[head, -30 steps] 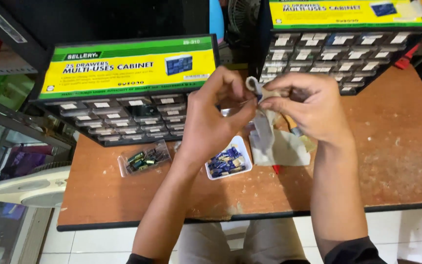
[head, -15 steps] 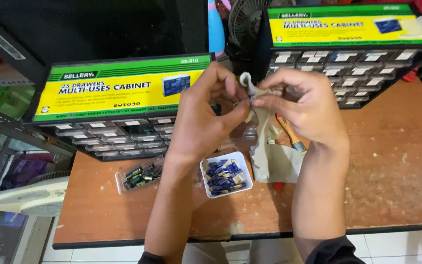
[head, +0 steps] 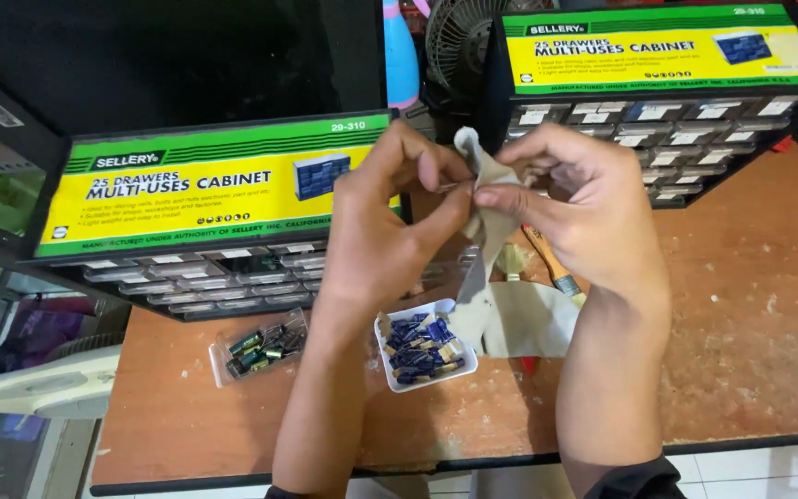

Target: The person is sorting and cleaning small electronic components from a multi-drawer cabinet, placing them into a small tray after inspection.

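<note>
My left hand [head: 390,217] and my right hand [head: 570,199] meet above the wooden table [head: 741,342], both pinching the top of a beige cloth [head: 510,310]. The cloth hangs down from my fingers and spreads on the table. Whether a small part sits inside the cloth between my fingertips I cannot tell. Below my hands stands a small white tray [head: 422,349] filled with several blue capacitors. To its left lies a clear plastic drawer [head: 259,347] holding several dark green and black capacitors.
Two dark multi-drawer parts cabinets with green and yellow tops stand on the table, one at the left [head: 205,217], one at the back right [head: 667,88]. A paintbrush [head: 554,266] lies behind the cloth. A fan [head: 459,37] stands at the back. The table's front edge is near me.
My view has tilted, so everything sits lower in the frame. Both hands stay together on the cloth, with its top end now sticking up above my fingers.
</note>
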